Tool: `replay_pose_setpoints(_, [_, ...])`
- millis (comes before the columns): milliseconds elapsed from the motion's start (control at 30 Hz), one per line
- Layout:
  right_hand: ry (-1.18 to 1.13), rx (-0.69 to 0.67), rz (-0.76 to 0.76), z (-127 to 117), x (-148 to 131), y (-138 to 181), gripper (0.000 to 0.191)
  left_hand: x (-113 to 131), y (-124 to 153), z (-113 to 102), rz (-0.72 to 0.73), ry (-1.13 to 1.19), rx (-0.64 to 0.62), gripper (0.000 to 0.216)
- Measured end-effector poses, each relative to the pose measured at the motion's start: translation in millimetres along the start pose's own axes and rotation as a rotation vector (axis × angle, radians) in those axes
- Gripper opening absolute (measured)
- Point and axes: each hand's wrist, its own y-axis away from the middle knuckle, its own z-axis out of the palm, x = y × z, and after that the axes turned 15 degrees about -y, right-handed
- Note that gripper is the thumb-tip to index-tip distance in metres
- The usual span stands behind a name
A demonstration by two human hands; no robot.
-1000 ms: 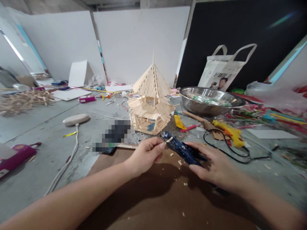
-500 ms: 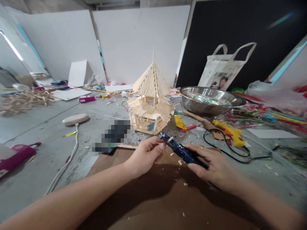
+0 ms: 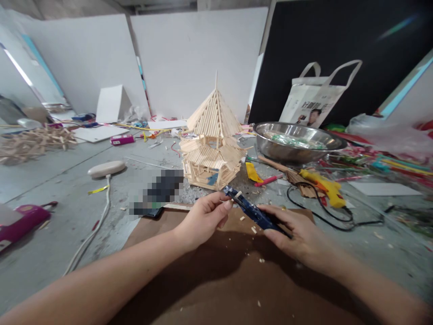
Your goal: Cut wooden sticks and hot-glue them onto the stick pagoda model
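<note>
My right hand (image 3: 296,234) is wrapped round a dark blue hand cutter (image 3: 257,214), whose head points up and left. A short pale wooden stick (image 3: 238,195) lies crosswise in the cutter, near its head. On the near side of that head, my left hand (image 3: 209,214) pinches the stick's other end between thumb and forefinger; the fingertips partly hide it. Just behind both hands stands a tiered wooden-stick pavilion model (image 3: 216,149) with a pointed roof. Small wood offcuts (image 3: 253,229) are scattered on the brown board (image 3: 237,284) below.
A blurred dark phone-like object (image 3: 158,192) lies left of the model. To the right are a steel bowl (image 3: 297,151), a yellow glue gun (image 3: 324,187) with a black cord, and a red pen (image 3: 269,180). A white corded device (image 3: 106,169) and a stick pile (image 3: 37,142) sit left.
The cutter has tilted very slightly in my right hand, and the stick piece in it has shifted a little. My left hand stays almost where it was.
</note>
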Motion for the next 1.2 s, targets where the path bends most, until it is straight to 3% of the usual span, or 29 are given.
replay_pose_setpoints(267, [0.057,-0.033,-0.075,2.8,-4.7,0.8,0.038,-0.3,1.5,0.4,0.001,-0.04,0.011,0.021])
replay_pose_setpoints(1000, [0.081,-0.057,-0.052,2.7,-10.1,-1.3,0.033,-1.1,-0.6,0.7,-0.056,-0.088,0.054,0.022])
replay_pose_setpoints(1200, [0.143,-0.01,-0.013,7.7,-0.1,-2.1,0.05,-0.1,0.5,0.0,-0.027,-0.167,0.043,0.024])
